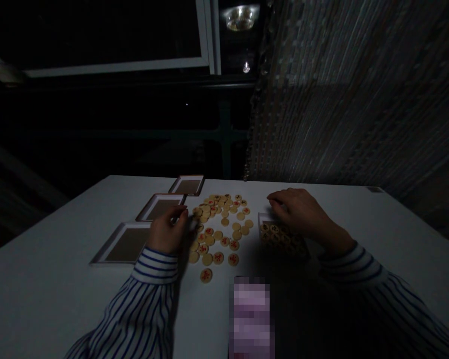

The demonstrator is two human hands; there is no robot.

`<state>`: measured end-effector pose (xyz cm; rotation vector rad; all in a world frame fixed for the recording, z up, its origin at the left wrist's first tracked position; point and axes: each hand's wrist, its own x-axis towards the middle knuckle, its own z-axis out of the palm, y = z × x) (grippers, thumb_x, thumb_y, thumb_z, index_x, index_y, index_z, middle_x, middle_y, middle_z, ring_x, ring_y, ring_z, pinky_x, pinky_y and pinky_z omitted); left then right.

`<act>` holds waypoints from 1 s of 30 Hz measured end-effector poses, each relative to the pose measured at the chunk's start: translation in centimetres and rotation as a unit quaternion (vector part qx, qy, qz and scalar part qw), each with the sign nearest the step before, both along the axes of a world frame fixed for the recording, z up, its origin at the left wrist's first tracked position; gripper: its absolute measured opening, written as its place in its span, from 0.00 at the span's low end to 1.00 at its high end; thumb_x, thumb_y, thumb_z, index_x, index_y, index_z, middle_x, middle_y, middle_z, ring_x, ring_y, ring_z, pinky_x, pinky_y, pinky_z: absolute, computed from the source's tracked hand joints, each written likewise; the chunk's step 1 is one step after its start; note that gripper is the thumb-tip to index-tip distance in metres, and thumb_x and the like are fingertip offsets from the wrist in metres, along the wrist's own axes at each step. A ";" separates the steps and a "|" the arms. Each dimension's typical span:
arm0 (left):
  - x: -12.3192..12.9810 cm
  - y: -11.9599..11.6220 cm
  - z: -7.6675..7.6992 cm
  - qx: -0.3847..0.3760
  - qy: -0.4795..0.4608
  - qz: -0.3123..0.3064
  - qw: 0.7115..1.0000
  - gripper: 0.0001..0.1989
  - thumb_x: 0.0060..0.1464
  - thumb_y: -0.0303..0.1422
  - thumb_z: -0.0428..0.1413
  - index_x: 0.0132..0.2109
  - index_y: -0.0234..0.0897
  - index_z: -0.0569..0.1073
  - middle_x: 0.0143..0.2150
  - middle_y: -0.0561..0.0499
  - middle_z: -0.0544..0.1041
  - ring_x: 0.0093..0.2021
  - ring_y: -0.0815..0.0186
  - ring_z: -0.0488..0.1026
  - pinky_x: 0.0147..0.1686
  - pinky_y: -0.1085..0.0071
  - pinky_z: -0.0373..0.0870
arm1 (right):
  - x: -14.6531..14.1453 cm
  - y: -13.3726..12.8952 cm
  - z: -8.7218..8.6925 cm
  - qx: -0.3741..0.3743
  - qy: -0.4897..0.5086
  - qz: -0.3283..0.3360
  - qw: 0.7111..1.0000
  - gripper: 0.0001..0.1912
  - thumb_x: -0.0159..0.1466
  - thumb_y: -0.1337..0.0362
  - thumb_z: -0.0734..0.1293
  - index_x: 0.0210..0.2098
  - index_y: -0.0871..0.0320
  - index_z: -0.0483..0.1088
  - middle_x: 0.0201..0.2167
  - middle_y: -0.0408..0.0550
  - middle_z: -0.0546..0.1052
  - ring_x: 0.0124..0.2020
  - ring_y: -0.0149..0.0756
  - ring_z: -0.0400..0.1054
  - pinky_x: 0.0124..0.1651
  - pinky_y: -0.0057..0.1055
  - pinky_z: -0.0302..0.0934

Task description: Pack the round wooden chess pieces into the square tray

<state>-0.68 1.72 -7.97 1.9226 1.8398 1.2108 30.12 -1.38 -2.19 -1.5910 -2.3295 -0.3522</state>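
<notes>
In the head view, the left hand (166,232) reaches forward over the table (52,244), its wrist low in a blue-striped sleeve (134,304), with the fingers curled and drawn in toward the thumb; in this dim light I cannot tell whether anything is pinched between them. The right hand (299,210) comes in from the lower right, wrist bent and back of the hand up, its fingers held together and pointing left. Round wooden discs (218,235) lie scattered on the table between the hands, the nearest of them just right of the left fingertips and left of the right hand. More discs, with dark marks, fill an open box (261,217) directly below the right hand. Three shallow trays stand in a slanting row on the left: a near one (125,244), a middle one (160,205) and a far one (188,186). Red characters show on some loose discs and black ones on others, too small to read. A pixelated pinkish object (251,316) lies at the bottom edge.
</notes>
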 end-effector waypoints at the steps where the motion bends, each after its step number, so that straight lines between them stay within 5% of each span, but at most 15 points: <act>1: 0.0 -0.1 -0.1 0.000 -0.002 0.003 1.000 0.17 0.49 0.41 0.49 0.40 0.35 0.73 0.38 0.46 0.77 0.39 0.61 0.73 0.40 0.66 0.68 | 0.0 0.0 0.0 0.002 0.003 0.003 1.000 0.16 0.61 0.64 0.55 0.41 0.61 0.71 0.37 0.51 0.76 0.40 0.38 0.68 0.45 0.34 0.56; 15: 0.3 -1.0 -0.1 -0.010 0.062 0.027 0.998 0.17 0.49 0.42 0.47 0.40 0.39 0.74 0.34 0.48 0.78 0.32 0.62 0.74 0.33 0.68 0.68 | -0.4 -0.4 0.0 -0.009 0.078 0.024 0.997 0.14 0.60 0.65 0.57 0.40 0.59 0.71 0.38 0.48 0.76 0.39 0.37 0.68 0.44 0.34 0.60; 30: 0.1 -0.5 -0.6 0.008 0.102 -0.015 0.995 0.17 0.51 0.40 0.47 0.41 0.35 0.73 0.39 0.45 0.76 0.39 0.60 0.72 0.40 0.66 0.67 | 0.1 -1.1 0.7 0.009 0.088 -0.009 0.996 0.15 0.61 0.62 0.56 0.41 0.57 0.70 0.39 0.47 0.75 0.37 0.36 0.69 0.39 0.33 0.62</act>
